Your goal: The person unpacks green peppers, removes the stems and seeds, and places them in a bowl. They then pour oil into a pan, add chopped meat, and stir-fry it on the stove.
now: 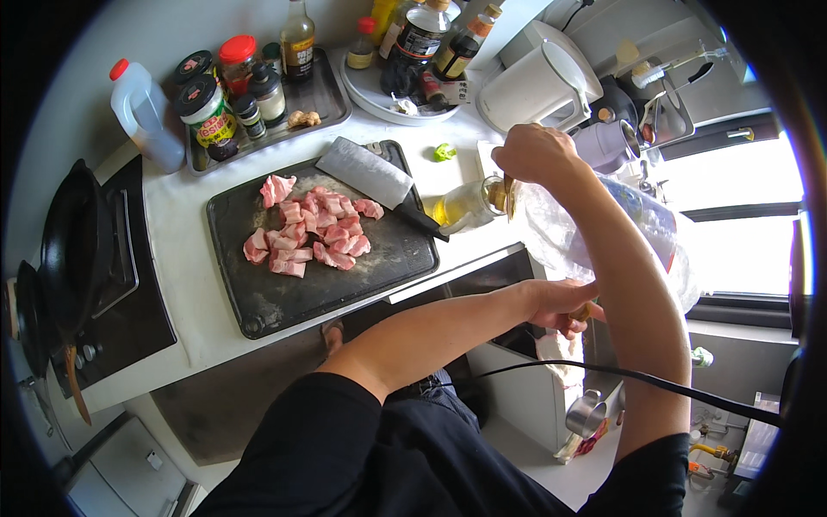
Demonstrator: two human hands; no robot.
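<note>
My right hand [539,155] is closed above the near end of a large crinkled clear plastic container [555,226]; the fingertips are mostly hidden. Just left of it is a glass bottle [468,203] with yellow oil low inside and a brown neck. Lower down, my left hand [559,307] has its fingers curled about a small yellowish-brown object [581,313], too small to name, below the container. A black cutting board [310,304] carries chunks of raw meat [316,226] and a cleaver [368,171], its black handle pointing toward the oil bottle.
A metal tray [333,110] holds jars and bottles; a round white tray [387,106] holds sauce bottles. A white electric kettle [533,87] stands behind my right hand. At far left, a black wok [74,245] sits over the hob [152,284]. A black cable [646,375] crosses my right forearm.
</note>
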